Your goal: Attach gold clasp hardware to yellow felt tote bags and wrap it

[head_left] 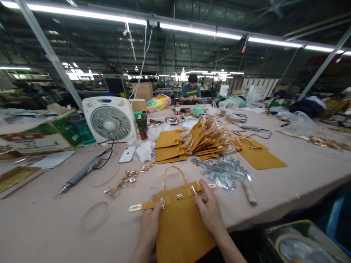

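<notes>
A mustard-yellow handbag panel (181, 223) with a wrapped loop handle (175, 168) lies at the table's near edge. My left hand (150, 223) grips its left side, the thumb on a gold fitting by the handle's base. A strap with a gold slotted end plate (135, 208) sticks out past that hand. My right hand (210, 208) is on the panel's right side, index finger by the other gold fitting (193, 190); its lower fingers are partly hidden. Between the handle ends sits a small gold lock plate (179, 197).
Flat metal plates (223, 173) lie beyond my right hand, near a wrapped tool handle (249, 192). Gold fittings (123, 182), an electric screwdriver (82, 173), a phone (127, 154) and a fan (109, 120) are leftward. Stacked yellow panels (203, 140) stand ahead. A person (191, 91) sits across.
</notes>
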A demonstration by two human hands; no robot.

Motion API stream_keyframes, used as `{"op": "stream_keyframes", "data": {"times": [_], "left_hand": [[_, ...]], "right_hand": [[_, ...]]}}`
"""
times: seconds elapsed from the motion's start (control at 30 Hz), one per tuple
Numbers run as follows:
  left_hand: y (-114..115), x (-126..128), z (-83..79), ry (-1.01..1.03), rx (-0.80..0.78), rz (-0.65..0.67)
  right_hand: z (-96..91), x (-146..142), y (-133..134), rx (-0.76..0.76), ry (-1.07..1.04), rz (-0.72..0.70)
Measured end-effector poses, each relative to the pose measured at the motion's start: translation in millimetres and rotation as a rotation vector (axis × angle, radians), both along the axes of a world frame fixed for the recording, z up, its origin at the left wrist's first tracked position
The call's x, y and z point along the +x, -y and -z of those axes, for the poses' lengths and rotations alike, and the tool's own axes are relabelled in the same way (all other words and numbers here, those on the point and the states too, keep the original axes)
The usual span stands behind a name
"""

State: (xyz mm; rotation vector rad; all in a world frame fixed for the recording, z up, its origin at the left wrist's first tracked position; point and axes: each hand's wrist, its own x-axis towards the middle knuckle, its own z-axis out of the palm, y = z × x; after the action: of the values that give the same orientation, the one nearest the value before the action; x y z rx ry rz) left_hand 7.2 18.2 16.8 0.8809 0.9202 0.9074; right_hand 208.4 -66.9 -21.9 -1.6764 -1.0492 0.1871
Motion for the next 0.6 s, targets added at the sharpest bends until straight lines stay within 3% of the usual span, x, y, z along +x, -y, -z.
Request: {"op": "stream_keyframes", "data": {"times": [0.17, 0.3, 0.37, 0.47, 0.6], "left_hand": [[2, 0, -0.4, 0.024, 0.055, -0.01], [2, -1, 6.3, 0.03, 0.136, 0.003], [2, -3, 8.5, 0.009, 0.18, -0.01], [3, -4, 8.5, 0.019, 0.207, -0.013], [6, -3, 3.9, 0.102, 0.184, -0.042]], "right_hand": [[-1.0, 6, -10, 0.043, -0.134, -0.026], [-5.4, 19, -16, -0.136, -0.223, -0.034], [-9.4, 29, -14, -0.192, -0.154, -0.024], [-17.4, 43, -8, -0.16, 0.014, -0.037], [-32.0, 50, 0, -0.142, 0.027, -0.185]]}}
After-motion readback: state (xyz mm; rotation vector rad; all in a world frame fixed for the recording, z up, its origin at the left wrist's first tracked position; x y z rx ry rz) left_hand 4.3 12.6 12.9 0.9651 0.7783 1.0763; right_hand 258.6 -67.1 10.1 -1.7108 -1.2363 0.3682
